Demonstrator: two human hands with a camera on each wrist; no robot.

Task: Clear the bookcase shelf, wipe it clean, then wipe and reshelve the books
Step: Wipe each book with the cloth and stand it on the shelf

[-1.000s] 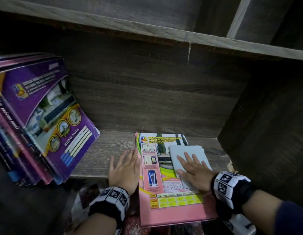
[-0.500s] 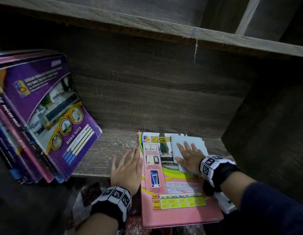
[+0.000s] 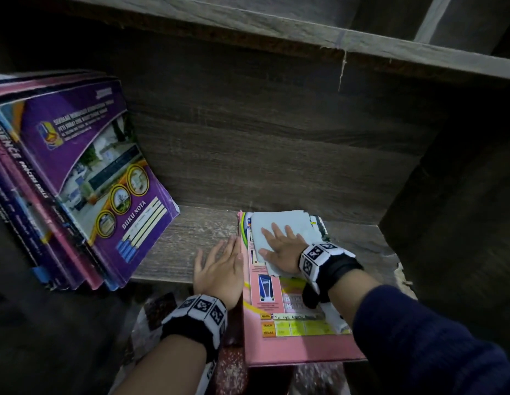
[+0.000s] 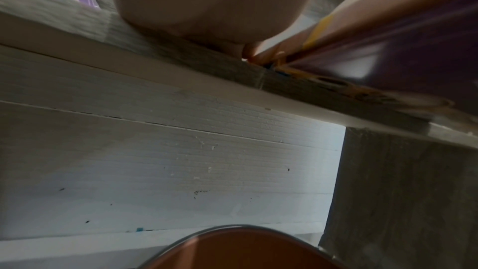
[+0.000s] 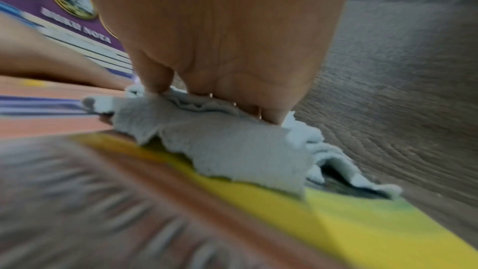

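A pink book (image 3: 293,323) lies flat on the wooden shelf (image 3: 185,246), its near end overhanging the front edge. On its far half lies a pale grey cloth (image 3: 279,226) (image 5: 232,144). My right hand (image 3: 279,246) (image 5: 214,48) presses flat on the cloth with spread, straight fingers. My left hand (image 3: 219,266) lies flat on the shelf with its thumb side against the book's left edge. In the left wrist view the palm (image 4: 214,1) rests on the shelf's front edge (image 4: 181,62).
A stack of books (image 3: 65,178) with a purple cover on top leans at the shelf's left end. The compartment's back panel (image 3: 276,143) and dark right wall (image 3: 453,201) close it in. An upper shelf board (image 3: 305,38) runs overhead. Bare shelf shows between the stack and my left hand.
My right hand has slid the cloth away from me and to the left, up the pink book's cover toward its far end. The left hand has stayed put.
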